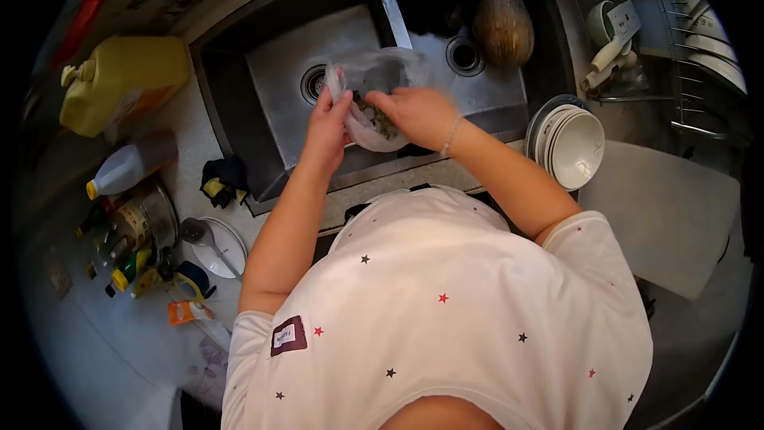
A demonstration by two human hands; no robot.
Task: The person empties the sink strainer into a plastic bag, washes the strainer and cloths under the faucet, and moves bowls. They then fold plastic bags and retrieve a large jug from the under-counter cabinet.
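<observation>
Over the double sink, my left hand [329,129] grips the side of a thin, clear plastic bag [380,140]. Small green and brown bits show inside the bag, too blurred to name. My right hand [420,117] is at the bag's mouth, with thumb and fingers curled in against those bits. Its fingertips are partly hidden, so what they pinch cannot be made out. The bag hangs across the sink's divider [391,16], above the left basin [274,56].
A brown rounded container [504,30] stands in the right basin. Stacked white bowls [577,151] sit by its right edge, near a pale board [660,211]. Left are a yellow jug [131,80], a dark cloth [224,181], bottles and a plate with a ladle [208,240]. A dish rack [683,72] stands right.
</observation>
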